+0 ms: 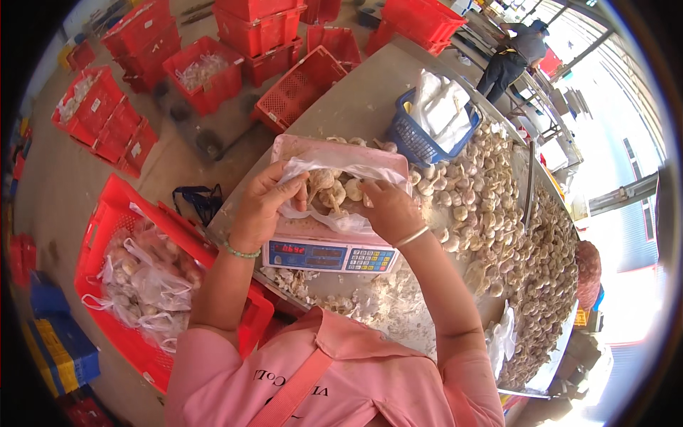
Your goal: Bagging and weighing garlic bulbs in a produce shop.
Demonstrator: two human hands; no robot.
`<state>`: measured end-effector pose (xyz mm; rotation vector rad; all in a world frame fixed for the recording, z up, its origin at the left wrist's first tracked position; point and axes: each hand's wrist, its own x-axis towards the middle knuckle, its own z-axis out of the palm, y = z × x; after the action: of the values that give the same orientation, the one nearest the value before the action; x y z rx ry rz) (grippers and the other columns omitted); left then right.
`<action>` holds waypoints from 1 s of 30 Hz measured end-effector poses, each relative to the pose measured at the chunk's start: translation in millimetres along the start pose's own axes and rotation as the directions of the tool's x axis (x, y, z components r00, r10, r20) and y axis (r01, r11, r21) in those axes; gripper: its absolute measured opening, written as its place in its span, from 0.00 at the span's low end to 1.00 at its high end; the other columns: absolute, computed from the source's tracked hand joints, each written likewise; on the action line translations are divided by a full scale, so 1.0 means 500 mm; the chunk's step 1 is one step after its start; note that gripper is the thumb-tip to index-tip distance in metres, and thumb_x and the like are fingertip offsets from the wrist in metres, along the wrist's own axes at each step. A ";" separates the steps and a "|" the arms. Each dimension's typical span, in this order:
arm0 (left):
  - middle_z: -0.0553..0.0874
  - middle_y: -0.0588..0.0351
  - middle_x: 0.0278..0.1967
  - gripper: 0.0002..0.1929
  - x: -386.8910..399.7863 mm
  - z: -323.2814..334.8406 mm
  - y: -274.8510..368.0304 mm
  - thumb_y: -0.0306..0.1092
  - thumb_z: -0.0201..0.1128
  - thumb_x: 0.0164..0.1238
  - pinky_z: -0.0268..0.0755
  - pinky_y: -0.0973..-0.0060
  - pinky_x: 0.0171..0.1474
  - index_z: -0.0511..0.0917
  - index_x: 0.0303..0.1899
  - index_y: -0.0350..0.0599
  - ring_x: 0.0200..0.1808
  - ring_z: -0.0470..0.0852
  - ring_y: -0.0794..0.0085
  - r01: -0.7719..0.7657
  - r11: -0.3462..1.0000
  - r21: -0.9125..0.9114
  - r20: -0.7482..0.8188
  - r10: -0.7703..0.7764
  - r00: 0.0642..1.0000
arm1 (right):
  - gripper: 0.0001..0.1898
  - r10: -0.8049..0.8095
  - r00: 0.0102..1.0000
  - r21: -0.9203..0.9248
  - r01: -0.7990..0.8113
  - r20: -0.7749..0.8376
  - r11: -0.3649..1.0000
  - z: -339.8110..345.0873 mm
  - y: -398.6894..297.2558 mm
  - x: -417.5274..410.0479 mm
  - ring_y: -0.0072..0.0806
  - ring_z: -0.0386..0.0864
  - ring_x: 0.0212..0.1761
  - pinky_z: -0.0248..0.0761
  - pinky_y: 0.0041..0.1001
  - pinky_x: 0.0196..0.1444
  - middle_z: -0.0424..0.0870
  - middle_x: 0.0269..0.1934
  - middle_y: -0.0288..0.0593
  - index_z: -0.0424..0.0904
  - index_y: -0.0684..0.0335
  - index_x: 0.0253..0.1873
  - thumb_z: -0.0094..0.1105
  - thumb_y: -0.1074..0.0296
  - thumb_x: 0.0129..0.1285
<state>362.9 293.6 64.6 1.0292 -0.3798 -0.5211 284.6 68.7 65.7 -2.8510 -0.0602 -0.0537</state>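
Observation:
A clear plastic bag [341,219] lies open on the pink tray [341,149] of a digital weighing scale [320,256], its red display lit. Several garlic bulbs [333,195] show through the bag's mouth. On the left, my left hand [269,200] grips the rim of the bag between thumb and fingers. My right hand [392,208] reaches over the bag's right side, fingers bent at the mouth beside a pale bulb. Whether those fingers pinch the film or a bulb is hidden. A few more bulbs rest behind the tray.
Loose garlic [480,187] covers the table's right side. Behind it stands a blue basket [427,139] of white plastic bags. A red crate [122,224] with bagged garlic is at my left. Stacked red crates [261,37] stand beyond the table. A person [515,56] works far right.

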 end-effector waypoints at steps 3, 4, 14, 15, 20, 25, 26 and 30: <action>0.78 0.60 0.26 0.07 0.009 -0.007 -0.016 0.29 0.54 0.67 0.68 0.82 0.34 0.77 0.41 0.38 0.28 0.75 0.79 -0.001 0.999 -0.035 0.023 0.002 1.000 | 0.15 -0.056 0.997 -0.112 0.050 -0.055 0.992 0.062 0.042 0.018 0.48 0.73 0.50 0.68 0.39 0.50 0.75 0.48 0.51 0.73 0.60 0.49 0.57 0.64 0.57; 0.78 0.60 0.26 0.07 0.011 -0.007 -0.018 0.29 0.54 0.67 0.67 0.82 0.33 0.77 0.40 0.38 0.27 0.75 0.80 -0.006 0.999 -0.044 0.021 0.007 1.000 | 0.17 -0.033 0.998 -0.130 0.025 -0.057 0.991 0.068 0.034 0.020 0.49 0.70 0.55 0.67 0.39 0.53 0.73 0.52 0.51 0.72 0.60 0.52 0.55 0.66 0.56; 0.77 0.60 0.24 0.06 0.021 -0.028 -0.019 0.29 0.55 0.66 0.65 0.84 0.31 0.76 0.39 0.37 0.25 0.72 0.81 -0.041 0.986 -0.162 -0.035 0.036 0.999 | 0.27 -0.025 0.998 0.007 0.025 0.051 1.000 0.119 0.067 0.092 0.44 0.67 0.62 0.58 0.37 0.63 0.72 0.57 0.51 0.73 0.56 0.56 0.65 0.66 0.47; 0.77 0.60 0.24 0.06 0.018 -0.027 -0.019 0.29 0.55 0.66 0.65 0.84 0.31 0.76 0.39 0.37 0.25 0.72 0.81 -0.043 0.986 -0.161 -0.037 0.037 0.999 | 0.28 -0.091 0.995 0.105 0.095 -0.043 0.990 0.082 0.052 0.089 0.43 0.68 0.59 0.61 0.32 0.62 0.73 0.55 0.49 0.73 0.59 0.55 0.65 0.71 0.44; 0.77 0.60 0.24 0.06 0.004 -0.015 -0.019 0.27 0.55 0.65 0.64 0.85 0.30 0.77 0.39 0.37 0.24 0.71 0.82 -0.016 0.987 -0.157 -0.045 0.009 0.999 | 0.28 0.002 0.977 0.666 0.145 -0.214 0.732 0.063 0.132 0.045 0.30 0.73 0.52 0.66 0.24 0.55 0.74 0.51 0.43 0.67 0.66 0.59 0.60 0.82 0.51; 0.78 0.61 0.26 0.06 -0.003 -0.029 -0.026 0.28 0.56 0.66 0.66 0.85 0.33 0.77 0.41 0.38 0.27 0.74 0.82 -0.085 0.991 -0.100 -0.067 0.078 0.995 | 0.37 0.247 0.935 0.958 0.279 -0.256 -0.064 -0.025 0.086 -0.064 0.34 0.75 0.51 0.70 0.32 0.53 0.75 0.51 0.44 0.61 0.68 0.63 0.67 0.60 0.51; 0.79 0.62 0.28 0.07 -0.003 -0.033 -0.029 0.28 0.57 0.66 0.68 0.85 0.35 0.77 0.41 0.38 0.29 0.75 0.82 -0.124 0.991 -0.045 -0.068 0.120 0.990 | 0.39 0.303 0.911 0.919 0.345 -0.280 -0.190 -0.002 0.113 -0.097 0.37 0.74 0.52 0.71 0.34 0.54 0.74 0.52 0.46 0.59 0.67 0.64 0.68 0.57 0.50; 0.81 0.59 0.37 0.09 -0.006 -0.012 -0.026 0.29 0.59 0.66 0.71 0.81 0.47 0.75 0.44 0.37 0.42 0.79 0.79 -0.088 0.980 0.177 -0.146 0.115 0.983 | 0.25 0.352 0.914 0.732 0.379 -0.201 -0.566 0.034 0.178 -0.219 0.32 0.71 0.42 0.75 0.25 0.27 0.73 0.46 0.46 0.67 0.61 0.58 0.54 0.49 0.63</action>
<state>360.8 294.1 50.0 1.1998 -0.3405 -0.3176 180.2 -15.8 19.3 -0.5738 -0.0232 -0.4006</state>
